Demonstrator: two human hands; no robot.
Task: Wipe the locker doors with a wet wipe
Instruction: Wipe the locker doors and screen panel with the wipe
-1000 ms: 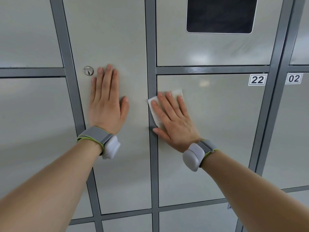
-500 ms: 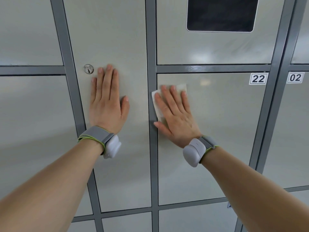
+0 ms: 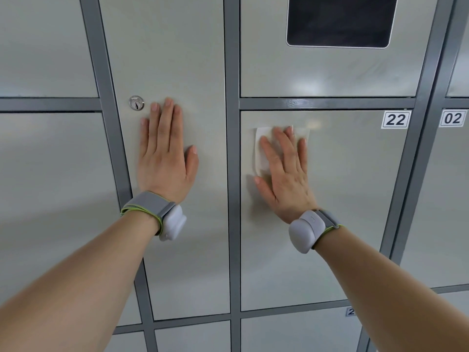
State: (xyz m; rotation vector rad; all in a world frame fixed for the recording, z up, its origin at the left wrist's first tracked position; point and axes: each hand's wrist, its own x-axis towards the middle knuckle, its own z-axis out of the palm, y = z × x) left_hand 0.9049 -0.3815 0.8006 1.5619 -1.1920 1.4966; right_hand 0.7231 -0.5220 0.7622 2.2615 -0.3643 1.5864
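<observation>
Your right hand hides most of the wipe; only its left and top edges show. The dark panel above that hand is cut off. Your left hand lies flat, fingers straight, on the next door, a lock beside its fingertips. The white wipe sits flat under your right hand's straight fingers on door 22.

Both arms reach fwd and up. L forearm and R forearm come in from the bottom corners. L hand is flat, palm fwd, w/ fingers straight, close together, pointing up; thumb lies out to the inner side. R hand is flat too, palm fwd, fingers straight, slightly spread, leaning a bit left; thumb sticks out toward the L hand. Hands are apart, wrists approx level.
</observation>
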